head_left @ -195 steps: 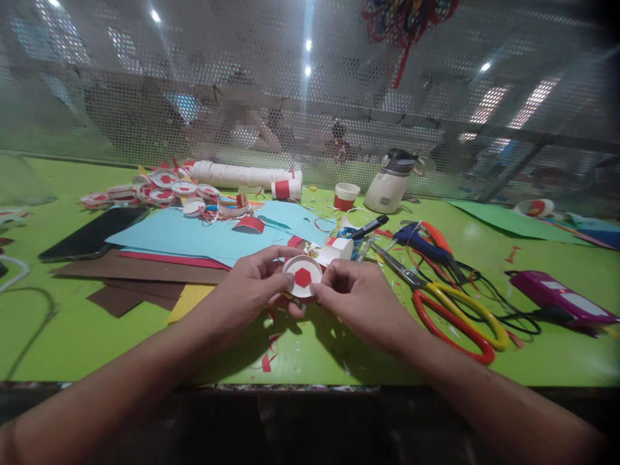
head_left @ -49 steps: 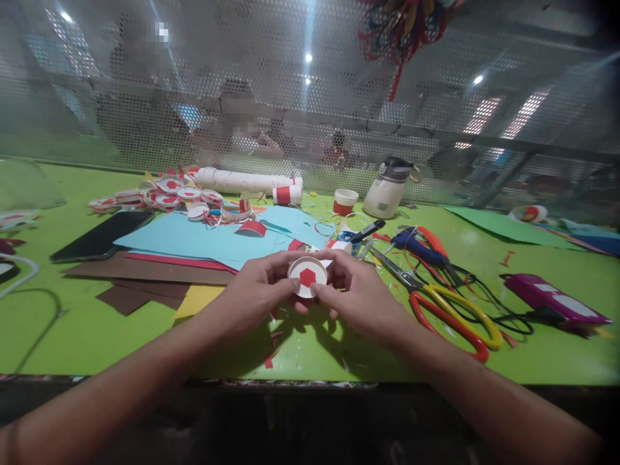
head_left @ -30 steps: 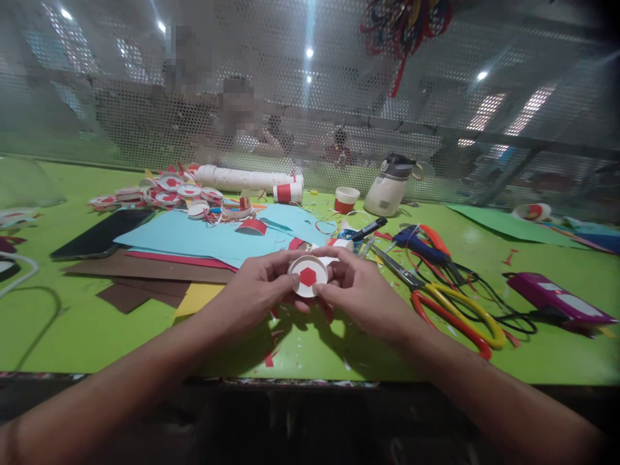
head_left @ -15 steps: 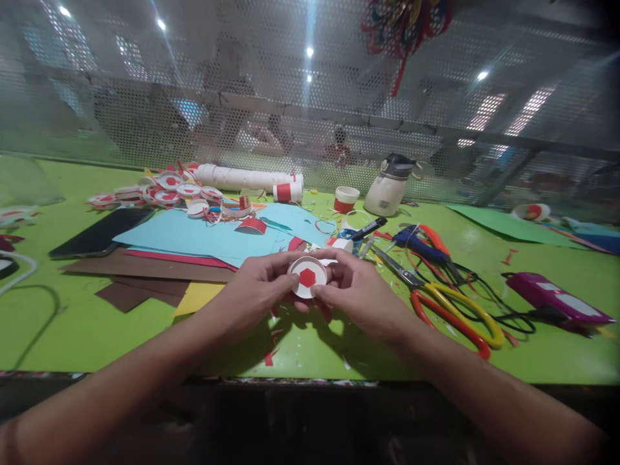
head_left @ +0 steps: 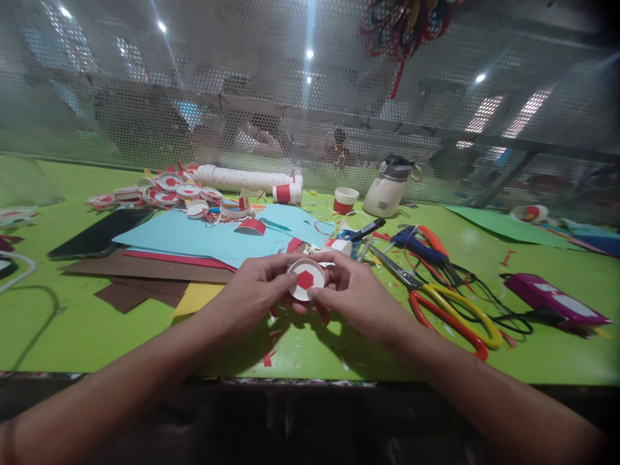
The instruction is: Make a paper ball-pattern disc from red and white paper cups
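Note:
Between my two hands is a small round white paper cup base [head_left: 316, 274] with a low rim and a red hexagon stuck in its middle. My left hand [head_left: 264, 284] grips its left side, thumb on the face. From the right, my right hand [head_left: 346, 284] pinches the same piece, thumb at its lower edge. Both hands are above the green table, near its front edge. Just behind them lie light blue paper sheets [head_left: 194, 232] and a cut paper cup piece [head_left: 340, 246]. Fingers behind the disc are partly hidden.
Right of my hands lie scissors [head_left: 455, 313], a glue gun [head_left: 423, 245] with a black cable and a purple device [head_left: 555, 298]. Behind stand a red-and-white cup [head_left: 345, 200] and a bottle [head_left: 386, 187]. Left are a dark phone [head_left: 101, 234] and several decorated discs [head_left: 169, 182].
Almost nothing differs. Both hands still hold the cup base, which has shifted and tilted very slightly; the view has moved a little.

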A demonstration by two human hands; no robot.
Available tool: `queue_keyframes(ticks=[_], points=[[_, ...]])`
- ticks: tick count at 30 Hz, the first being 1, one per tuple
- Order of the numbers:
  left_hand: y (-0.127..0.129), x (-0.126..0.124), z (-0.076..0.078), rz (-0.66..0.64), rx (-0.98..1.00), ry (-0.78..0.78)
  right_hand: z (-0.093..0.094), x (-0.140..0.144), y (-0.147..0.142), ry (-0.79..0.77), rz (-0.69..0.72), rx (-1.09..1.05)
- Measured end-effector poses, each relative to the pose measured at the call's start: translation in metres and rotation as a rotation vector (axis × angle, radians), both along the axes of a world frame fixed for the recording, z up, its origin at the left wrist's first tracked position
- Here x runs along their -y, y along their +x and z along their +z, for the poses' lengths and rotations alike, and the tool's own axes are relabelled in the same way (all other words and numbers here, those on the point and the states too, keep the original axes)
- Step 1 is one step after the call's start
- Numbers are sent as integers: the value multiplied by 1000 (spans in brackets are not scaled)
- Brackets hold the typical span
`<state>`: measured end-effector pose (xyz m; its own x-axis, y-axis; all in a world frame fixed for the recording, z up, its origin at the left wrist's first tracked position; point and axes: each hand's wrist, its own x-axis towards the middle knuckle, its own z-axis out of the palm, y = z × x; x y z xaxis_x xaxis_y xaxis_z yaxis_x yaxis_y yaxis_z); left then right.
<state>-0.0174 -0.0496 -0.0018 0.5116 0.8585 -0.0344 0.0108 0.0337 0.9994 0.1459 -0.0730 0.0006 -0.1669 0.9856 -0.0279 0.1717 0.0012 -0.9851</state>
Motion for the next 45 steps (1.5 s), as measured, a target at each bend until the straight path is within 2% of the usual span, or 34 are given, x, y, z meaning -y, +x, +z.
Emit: queue_keyframes(ticks=[10, 19, 28, 45], points=[[3, 2, 4, 6, 10, -9, -3, -1, 1, 11, 11, -15], [0, -6, -10, 7, -30, 99, -4, -2, -1, 17, 5, -18], [1, -4, -6, -8, 17, 73, -2, -1, 1, 18, 51, -30], [1, -2, -7, 7, -2, 49, -8, -2, -2, 99, -10, 59]])
